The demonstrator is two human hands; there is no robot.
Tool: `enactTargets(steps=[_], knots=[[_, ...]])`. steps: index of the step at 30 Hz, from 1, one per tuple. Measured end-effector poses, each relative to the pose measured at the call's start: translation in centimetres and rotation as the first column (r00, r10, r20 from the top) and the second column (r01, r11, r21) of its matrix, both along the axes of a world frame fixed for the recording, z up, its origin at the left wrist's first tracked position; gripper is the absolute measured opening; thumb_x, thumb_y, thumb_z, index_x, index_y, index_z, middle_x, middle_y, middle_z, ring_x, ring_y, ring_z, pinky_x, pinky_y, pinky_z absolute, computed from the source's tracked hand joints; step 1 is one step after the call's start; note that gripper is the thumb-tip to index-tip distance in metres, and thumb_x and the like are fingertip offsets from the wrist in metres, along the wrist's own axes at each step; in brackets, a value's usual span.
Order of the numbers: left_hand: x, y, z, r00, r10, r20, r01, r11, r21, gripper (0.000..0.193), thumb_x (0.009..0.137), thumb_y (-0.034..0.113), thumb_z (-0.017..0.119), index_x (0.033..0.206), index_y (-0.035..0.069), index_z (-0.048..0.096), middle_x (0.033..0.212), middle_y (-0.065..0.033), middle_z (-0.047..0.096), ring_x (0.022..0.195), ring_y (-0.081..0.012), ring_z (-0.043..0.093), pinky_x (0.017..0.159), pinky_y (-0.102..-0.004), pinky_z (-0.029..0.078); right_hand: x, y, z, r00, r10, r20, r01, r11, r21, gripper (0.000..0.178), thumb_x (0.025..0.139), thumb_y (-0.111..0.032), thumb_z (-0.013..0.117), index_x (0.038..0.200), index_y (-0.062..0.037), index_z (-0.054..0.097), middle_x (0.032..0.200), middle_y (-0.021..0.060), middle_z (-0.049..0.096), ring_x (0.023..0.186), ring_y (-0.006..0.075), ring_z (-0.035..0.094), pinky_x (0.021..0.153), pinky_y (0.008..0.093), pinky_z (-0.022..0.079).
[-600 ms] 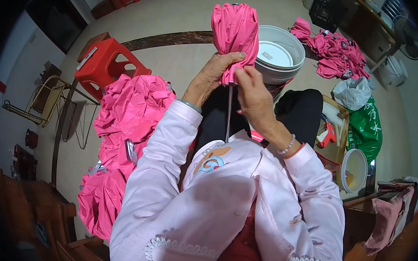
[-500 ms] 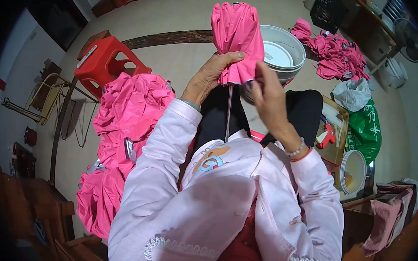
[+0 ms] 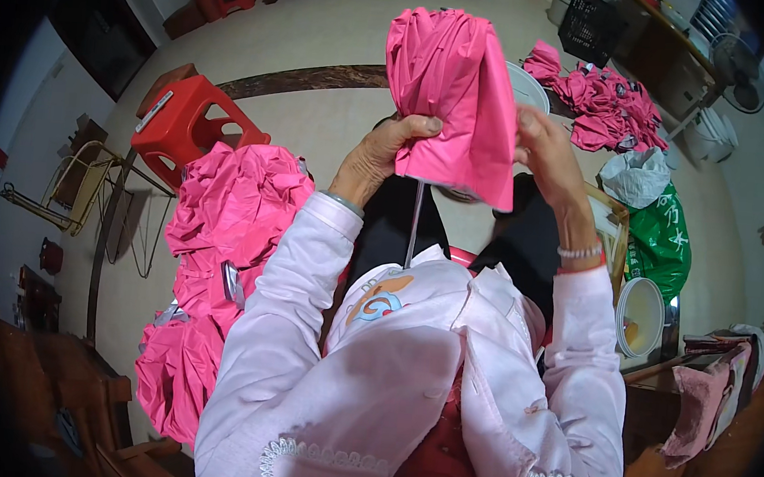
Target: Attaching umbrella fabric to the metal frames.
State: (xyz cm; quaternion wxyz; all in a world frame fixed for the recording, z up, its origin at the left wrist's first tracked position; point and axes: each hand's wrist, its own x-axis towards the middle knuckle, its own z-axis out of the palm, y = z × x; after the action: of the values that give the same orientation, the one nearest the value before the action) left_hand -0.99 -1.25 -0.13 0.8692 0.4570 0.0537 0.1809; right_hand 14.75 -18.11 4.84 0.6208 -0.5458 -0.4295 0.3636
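Above the lap, the left hand (image 3: 392, 151) is closed around the pink umbrella (image 3: 441, 83), thumb across its folds, the shaft (image 3: 414, 227) running down below. Most cloth looks gathered; a broad right-hand panel is not yet folded in. The right hand (image 3: 549, 157), fingers curled, is beside that panel; whether it grips, I cannot tell. A pink heap (image 3: 239, 197) borders the left, a white bucket (image 3: 531, 91) the right; floor (image 3: 328, 119) stretches beyond.

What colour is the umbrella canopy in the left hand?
Bright pink; the umbrella canopy shows best in the head view.
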Motion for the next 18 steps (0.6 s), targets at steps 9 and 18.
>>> enactTargets(steps=[9, 18], knots=[[1.9, -1.9, -0.4, 0.932, -0.267, 0.244, 0.313, 0.934, -0.173, 0.033, 0.067, 0.006, 0.058, 0.100, 0.003, 0.058, 0.085, -0.0030, 0.061, 0.081, -0.0120, 0.057, 0.080, -0.0262, 0.045, -1.5, 2.7, 0.7, 0.886, 0.362, -0.290, -0.250, 0.899, 0.359, 0.042, 0.079, -0.015, 0.063, 0.115, -0.0006, 0.048, 0.106, 0.0068, 0.058, 0.085, 0.0134, 0.059, 0.071, 0.0238, 0.050], [1.8, -4.2, 4.1, 0.997, -0.072, -0.014, 0.073, 0.964, 0.256, 0.030, 0.070, 0.010, 0.060, 0.099, 0.001, 0.057, 0.082, 0.0000, 0.059, 0.074, -0.0089, 0.054, 0.069, -0.0256, 0.047, -0.5, 3.5, 2.7, 0.955, 0.246, -0.164, -0.196, 0.943, 0.269, 0.049, 0.068, -0.009, 0.073, 0.109, 0.0005, 0.049, 0.101, 0.0053, 0.057, 0.082, 0.0136, 0.059, 0.072, 0.0264, 0.051]])
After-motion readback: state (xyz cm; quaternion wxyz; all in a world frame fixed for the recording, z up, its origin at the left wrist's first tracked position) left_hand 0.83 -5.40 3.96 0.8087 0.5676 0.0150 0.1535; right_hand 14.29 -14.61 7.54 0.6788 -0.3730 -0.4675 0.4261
